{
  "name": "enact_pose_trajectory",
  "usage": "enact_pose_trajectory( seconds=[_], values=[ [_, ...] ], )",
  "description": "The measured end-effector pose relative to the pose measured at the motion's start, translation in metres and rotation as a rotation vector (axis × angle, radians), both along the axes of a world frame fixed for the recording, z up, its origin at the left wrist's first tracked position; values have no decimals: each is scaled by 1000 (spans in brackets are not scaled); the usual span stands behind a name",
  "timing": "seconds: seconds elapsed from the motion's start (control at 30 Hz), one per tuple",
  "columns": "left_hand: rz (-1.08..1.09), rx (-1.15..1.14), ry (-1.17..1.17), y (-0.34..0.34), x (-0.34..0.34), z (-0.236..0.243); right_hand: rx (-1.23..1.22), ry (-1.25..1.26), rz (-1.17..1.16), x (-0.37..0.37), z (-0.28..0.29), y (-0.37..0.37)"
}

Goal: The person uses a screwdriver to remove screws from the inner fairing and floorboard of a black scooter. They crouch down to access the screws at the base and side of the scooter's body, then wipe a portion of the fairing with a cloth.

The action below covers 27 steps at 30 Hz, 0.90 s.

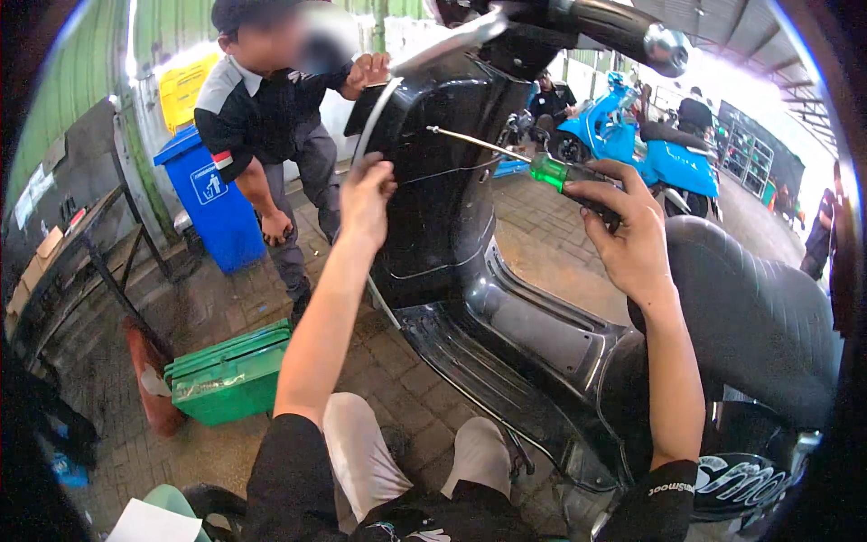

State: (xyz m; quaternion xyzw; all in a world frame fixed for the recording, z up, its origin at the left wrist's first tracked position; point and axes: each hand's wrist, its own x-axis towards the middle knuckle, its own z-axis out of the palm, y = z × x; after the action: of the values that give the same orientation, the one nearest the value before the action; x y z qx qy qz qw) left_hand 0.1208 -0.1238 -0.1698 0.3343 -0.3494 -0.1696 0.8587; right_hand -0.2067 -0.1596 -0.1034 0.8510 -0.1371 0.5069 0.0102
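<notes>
My right hand [628, 230] is closed around the handle of a screwdriver [547, 170] with a green collar. Its long metal shaft points left, the tip appearing in front of the black inner leg shield [424, 199] of a scooter; whether it touches cannot be told. At the left edge of that shield, over its pale trim [372, 122], my left hand [366, 206] is closed with curled fingers. What lies inside those fingers is hidden. Below are the scooter's ribbed black footboard [492, 379] and, to the right, its dark seat [750, 307].
A co-worker [271, 117] leans at the shield's far left, one hand on its upper edge. A green toolbox [230, 375] sits on the paving at left, near a workbench [81, 244]. Behind stand a blue bin [212, 203] and a blue scooter [623, 135].
</notes>
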Motion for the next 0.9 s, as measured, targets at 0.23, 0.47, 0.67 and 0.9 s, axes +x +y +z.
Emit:
enact_pose_trajectory(
  seconds=[0.23,0.47,0.67,0.9],
  values=[
    [-54,175,-199,-5,-30,-10,182,-71,11,-23,-32,2],
    [-538,138,115,-24,-63,-53,363,-64,-56,-41,-91,19],
    [-391,230,247,-41,-71,-119,461,15,-54,-65,-97,17],
    [37,881,-1059,-27,-90,-275,62,-212,-246,-92,-68,30]
  ],
)
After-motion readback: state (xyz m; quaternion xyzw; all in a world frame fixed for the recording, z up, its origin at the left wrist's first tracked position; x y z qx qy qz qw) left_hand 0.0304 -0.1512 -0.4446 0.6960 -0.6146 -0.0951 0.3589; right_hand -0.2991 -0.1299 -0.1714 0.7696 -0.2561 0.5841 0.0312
